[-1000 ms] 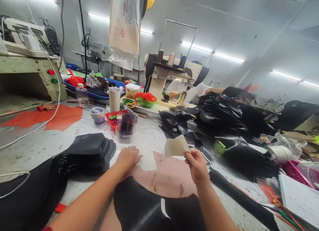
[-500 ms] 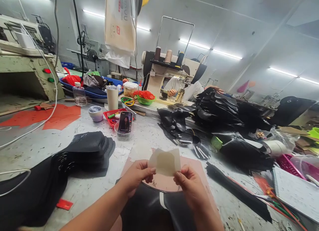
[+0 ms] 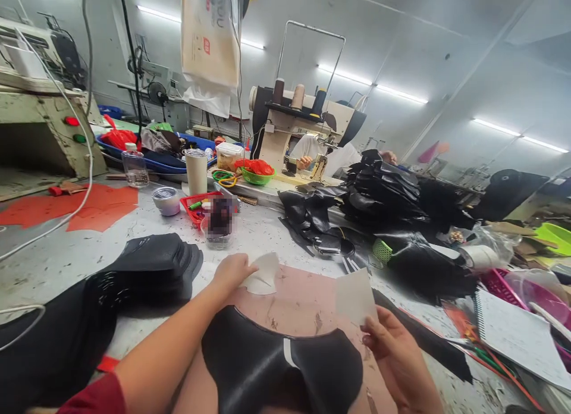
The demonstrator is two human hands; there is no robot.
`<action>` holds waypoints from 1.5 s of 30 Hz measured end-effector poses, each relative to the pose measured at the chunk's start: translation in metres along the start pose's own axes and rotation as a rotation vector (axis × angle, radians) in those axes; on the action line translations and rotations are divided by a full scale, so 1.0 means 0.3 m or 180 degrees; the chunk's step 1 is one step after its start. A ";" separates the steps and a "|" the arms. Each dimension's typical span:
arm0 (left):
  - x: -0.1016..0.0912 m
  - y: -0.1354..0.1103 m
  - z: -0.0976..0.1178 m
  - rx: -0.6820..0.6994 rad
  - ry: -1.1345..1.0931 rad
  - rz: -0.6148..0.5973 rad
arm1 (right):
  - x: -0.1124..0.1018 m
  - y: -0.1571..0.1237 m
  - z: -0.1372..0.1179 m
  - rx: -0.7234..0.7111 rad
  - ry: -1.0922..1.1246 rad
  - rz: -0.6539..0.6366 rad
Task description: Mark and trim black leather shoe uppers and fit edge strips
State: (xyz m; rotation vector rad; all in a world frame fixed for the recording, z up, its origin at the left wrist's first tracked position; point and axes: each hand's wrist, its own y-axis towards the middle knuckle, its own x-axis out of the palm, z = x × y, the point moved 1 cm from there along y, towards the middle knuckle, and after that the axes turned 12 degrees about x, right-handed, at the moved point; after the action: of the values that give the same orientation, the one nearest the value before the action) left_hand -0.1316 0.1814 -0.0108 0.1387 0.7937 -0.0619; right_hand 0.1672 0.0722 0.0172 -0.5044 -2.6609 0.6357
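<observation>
My left hand (image 3: 232,275) reaches forward with its fingers closed on the edge of a thin, pale sheet piece (image 3: 263,274), beyond the left end of a black leather piece. My right hand (image 3: 395,348) pinches another thin, pale sheet piece (image 3: 355,295) by its lower corner, held up in front of me. Between my forearms, the curved black leather piece (image 3: 250,354) lies on a pinkish board (image 3: 307,286). A short white strip (image 3: 289,353) marks the leather near its middle. I cannot tell whether the pale pieces are paper or lining.
Stacked black pieces (image 3: 151,265) lie at left. A clear tub with a blurred phone (image 3: 219,218), a lidded cup (image 3: 166,201) and a tumbler (image 3: 196,171) stand ahead. Black leather is heaped (image 3: 379,191) beside a sewing machine (image 3: 272,137), where another person sits. A notebook (image 3: 520,336) lies right.
The two pale pieces, overlapped between my hands before, are now apart. My left hand has moved forward and left with one, my right hand to the right with the other. More black leather shows.
</observation>
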 end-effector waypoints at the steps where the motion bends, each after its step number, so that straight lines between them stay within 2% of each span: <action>1: 0.010 0.002 -0.004 0.0084 0.0225 0.0077 | 0.020 -0.010 0.017 -0.0005 -0.0016 -0.0087; 5: 0.028 -0.023 -0.011 0.0529 0.0760 0.0110 | 0.095 -0.028 0.064 -0.0268 -0.0084 -0.0187; 8: 0.016 -0.059 -0.013 0.0660 0.0998 0.0129 | 0.164 -0.040 0.081 -0.0758 -0.0344 -0.0023; 10: 0.004 -0.104 -0.006 0.0690 0.0965 0.0295 | 0.219 -0.058 0.096 -0.1151 -0.0605 -0.0067; 11: -0.001 -0.136 0.001 0.0679 0.0678 0.0383 | 0.246 -0.070 0.108 -0.1327 -0.0771 -0.0167; 13: -0.005 -0.216 0.019 0.0497 -0.0563 0.0501 | 0.295 -0.097 0.139 -0.1689 -0.1140 -0.0415; 15: -0.004 -0.301 0.039 -0.0047 -0.2144 0.0462 | 0.332 -0.120 0.180 -0.2018 -0.1528 -0.0661; 16: -0.005 -0.340 0.048 -0.0360 -0.2637 0.0467 | 0.345 -0.128 0.203 -0.2130 -0.1683 -0.0781; 18: -0.016 -0.401 0.058 -0.0825 -0.3127 0.0576 | 0.362 -0.136 0.248 -0.2132 -0.1795 -0.0989; 20: -0.034 -0.439 0.053 -0.1018 -0.3207 0.0605 | 0.370 -0.135 0.284 -0.1810 -0.1679 -0.1177; 22: -0.049 -0.461 0.035 -0.1088 -0.3142 0.0423 | 0.374 -0.131 0.305 -0.1328 -0.1650 -0.1357; 25: -0.052 -0.482 -0.006 -0.1171 -0.2822 0.0188 | 0.379 -0.133 0.313 -0.1003 -0.2269 -0.1459; 28: -0.039 -0.498 -0.038 -0.1228 -0.2495 0.0226 | 0.378 -0.145 0.313 -0.1330 -0.3041 -0.1304; 31: -0.026 -0.502 -0.059 -0.1274 -0.2458 0.0188 | 0.375 -0.153 0.321 -0.1677 -0.3605 -0.1277; 35: -0.032 -0.489 -0.084 -0.1094 -0.2197 0.0138 | 0.373 -0.157 0.318 -0.1978 -0.3962 -0.1194; 37: -0.046 -0.485 -0.086 -0.0842 -0.1571 0.0286 | 0.377 -0.166 0.296 -0.2414 -0.3834 -0.1004; 39: -0.060 -0.486 -0.070 -0.0592 -0.1063 0.0501 | 0.384 -0.184 0.266 -0.3174 -0.3660 -0.0618; 40: -0.063 -0.489 -0.055 -0.0512 -0.1081 0.0527 | 0.389 -0.195 0.253 -0.3597 -0.3613 -0.0445; 41: -0.063 -0.492 -0.037 -0.0464 -0.1329 0.0473 | 0.397 -0.207 0.244 -0.3984 -0.3637 -0.0392; 43: -0.053 -0.499 0.003 -0.0428 -0.2211 0.0254 | 0.418 -0.229 0.241 -0.4482 -0.3852 -0.0693; 45: -0.040 -0.505 0.033 -0.0493 -0.2956 0.0187 | 0.437 -0.241 0.251 -0.4540 -0.4033 -0.1187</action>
State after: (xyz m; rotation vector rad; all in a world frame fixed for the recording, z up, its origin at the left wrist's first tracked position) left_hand -0.1494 0.0302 -0.0107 -0.0222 -0.1339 -0.0044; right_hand 0.0029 0.0394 0.0231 0.2882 -3.7294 -1.7718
